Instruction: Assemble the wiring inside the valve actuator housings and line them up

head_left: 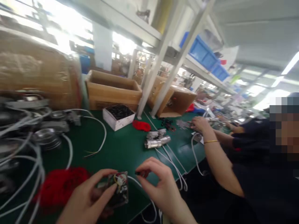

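Observation:
My left hand (93,193) grips a small square metal housing (122,189), its open side turned up. Coloured wires and a white connector show inside, and a white cable leads away from it. Just to the right, my right hand (158,186) pinches a tiny dark part (138,173) between thumb and fingertips, apart from the housing. The part is too small to name. Under and beside my left wrist lies a heap of red rings (64,185), partly blurred. Silvery metal fittings (157,141) with white cables rest farther back on the green tabletop (112,149).
Metal lamp-like units with white cables (48,138) pile up at left. Behind stand a white box of black parts (119,112), a red pad (141,125) and cardboard boxes (114,93). Shelf posts (155,65) rise there. At right, a co-worker's hand (201,125) handles parts.

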Demonstrator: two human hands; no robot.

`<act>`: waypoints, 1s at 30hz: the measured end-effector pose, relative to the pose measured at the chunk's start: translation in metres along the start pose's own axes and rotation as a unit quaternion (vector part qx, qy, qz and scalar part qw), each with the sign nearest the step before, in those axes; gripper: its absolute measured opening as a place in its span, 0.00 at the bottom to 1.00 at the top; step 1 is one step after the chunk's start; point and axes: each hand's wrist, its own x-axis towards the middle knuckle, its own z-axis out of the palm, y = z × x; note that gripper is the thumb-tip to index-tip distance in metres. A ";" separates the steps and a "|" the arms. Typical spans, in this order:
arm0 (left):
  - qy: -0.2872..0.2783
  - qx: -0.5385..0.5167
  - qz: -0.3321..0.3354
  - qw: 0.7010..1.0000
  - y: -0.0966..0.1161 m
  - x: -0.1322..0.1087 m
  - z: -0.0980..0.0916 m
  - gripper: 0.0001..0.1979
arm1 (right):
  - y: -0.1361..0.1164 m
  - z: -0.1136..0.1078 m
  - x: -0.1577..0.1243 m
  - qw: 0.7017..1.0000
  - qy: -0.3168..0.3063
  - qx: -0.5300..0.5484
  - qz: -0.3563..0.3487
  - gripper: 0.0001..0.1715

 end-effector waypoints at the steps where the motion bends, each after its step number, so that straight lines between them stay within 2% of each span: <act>1: 0.006 -0.021 -0.003 1.000 0.005 -0.002 -0.001 0.25 | -0.004 -0.001 0.001 1.000 -0.013 -0.001 -0.023 0.09; 5: 0.010 -0.023 0.031 0.999 0.019 -0.004 -0.002 0.21 | -0.019 0.000 0.005 0.992 -0.080 -0.013 -0.092 0.09; 11: -0.009 0.010 0.092 0.996 0.013 -0.011 -0.007 0.20 | -0.034 0.012 0.015 0.956 -0.196 -0.098 -0.194 0.09; 16: -0.037 0.049 0.153 0.986 0.002 -0.010 -0.007 0.32 | -0.043 0.012 0.024 0.910 -0.272 -0.194 -0.247 0.13; 19: -0.051 0.050 0.171 0.983 -0.005 -0.007 -0.006 0.36 | -0.045 0.011 0.026 0.893 -0.298 -0.221 -0.253 0.13; 26: -0.033 0.027 0.170 0.985 -0.010 -0.004 -0.004 0.31 | -0.045 0.019 0.022 0.855 -0.287 -0.311 -0.299 0.16; 30: -0.021 0.022 0.161 0.986 -0.009 -0.005 -0.004 0.31 | -0.050 0.019 0.025 0.836 -0.298 -0.325 -0.325 0.15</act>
